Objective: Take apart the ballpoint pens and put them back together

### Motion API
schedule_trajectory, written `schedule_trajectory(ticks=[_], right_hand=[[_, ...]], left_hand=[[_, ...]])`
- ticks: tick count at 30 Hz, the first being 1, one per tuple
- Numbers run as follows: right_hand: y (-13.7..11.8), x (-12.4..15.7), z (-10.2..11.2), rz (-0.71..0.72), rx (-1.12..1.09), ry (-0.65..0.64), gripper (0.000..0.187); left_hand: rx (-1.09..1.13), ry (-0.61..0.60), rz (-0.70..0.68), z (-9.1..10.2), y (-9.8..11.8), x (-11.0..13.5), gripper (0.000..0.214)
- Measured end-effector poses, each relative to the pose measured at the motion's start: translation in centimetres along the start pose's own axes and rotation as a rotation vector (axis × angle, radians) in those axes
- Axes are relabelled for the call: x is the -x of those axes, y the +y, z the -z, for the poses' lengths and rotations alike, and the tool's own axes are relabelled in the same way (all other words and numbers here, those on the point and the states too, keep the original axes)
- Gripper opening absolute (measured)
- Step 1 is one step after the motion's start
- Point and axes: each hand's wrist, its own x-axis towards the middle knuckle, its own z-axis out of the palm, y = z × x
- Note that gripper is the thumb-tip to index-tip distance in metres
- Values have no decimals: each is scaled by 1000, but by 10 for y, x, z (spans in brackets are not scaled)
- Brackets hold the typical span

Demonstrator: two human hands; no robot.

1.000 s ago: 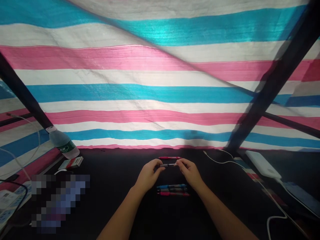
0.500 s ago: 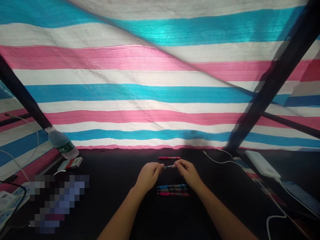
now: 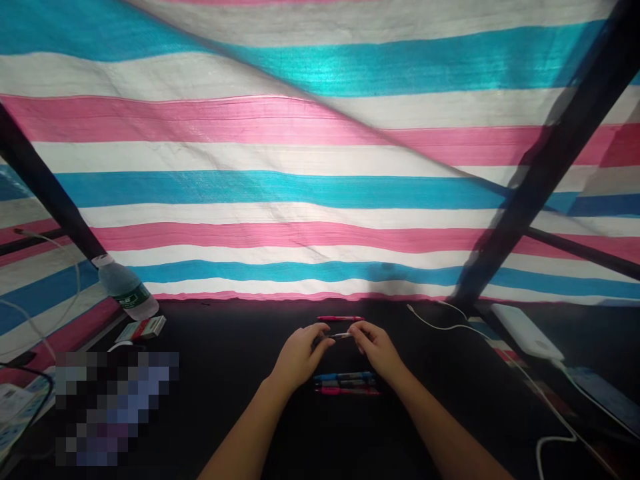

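Note:
Between my two hands a dark pen (image 3: pixel 341 335) with a pale end is held level above the black tabletop. The fingers of my left hand (image 3: pixel 303 350) are closed round its left part and hide it. My right hand (image 3: pixel 376 345) pinches the right end between thumb and fingertips. Just beyond lies a red pen (image 3: pixel 341 319) on the table. Nearer to me, between my wrists, rests a group of pens: a blue pen (image 3: pixel 343 377), a dark pen (image 3: pixel 345 384) and a red pen (image 3: pixel 346 391), side by side.
A water bottle (image 3: pixel 127 290) and a small box (image 3: pixel 141 329) stand at the far left, near a blurred-out patch. To the right lie a white power bank (image 3: pixel 527 332) and a white cable (image 3: pixel 537 393). A striped tarp (image 3: pixel 300 157) hangs behind the table (image 3: pixel 225 413).
My left hand's fingers have shifted on the pen, with the forefinger now lifted a little and the thumb farther along. My right hand keeps its pinch. The view has tilted slightly.

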Motion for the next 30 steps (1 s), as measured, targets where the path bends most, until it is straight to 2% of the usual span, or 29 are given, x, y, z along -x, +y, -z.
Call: schedule_trajectory(ticks=[4, 8, 14, 17, 20, 22, 24, 27, 30], right_hand=[[1, 1, -2, 3, -4, -22, 40], [2, -2, -1, -8, -42, -7, 44], [9, -6, 2, -159, -216, 29, 42], [12, -8, 3, -229, -336, 62, 42], [12, -11, 5, -271, -463, 71, 40], [10, -11, 5, -275, -515, 73, 39], [8, -10, 5, -262, -552, 81, 38], [4, -8, 2, -219, -552, 95, 39], [3, -5, 0, -166, -476, 108, 40]], left_hand=[[-94, -46, -74, -2, 0, 0, 24], [-159, -28, -98, 0, 0, 0, 26], [-220, -23, -108, 0, -3, 1, 33], [-174, 20, -94, -1, -7, 1, 31], [100, 91, 14, -6, -12, -3, 25], [429, 129, 142, -12, -16, -7, 21], [786, 132, 308, -18, -18, -11, 26], [1146, 57, 448, -22, -17, -12, 35], [1279, -39, 556, -22, -10, -8, 36]])
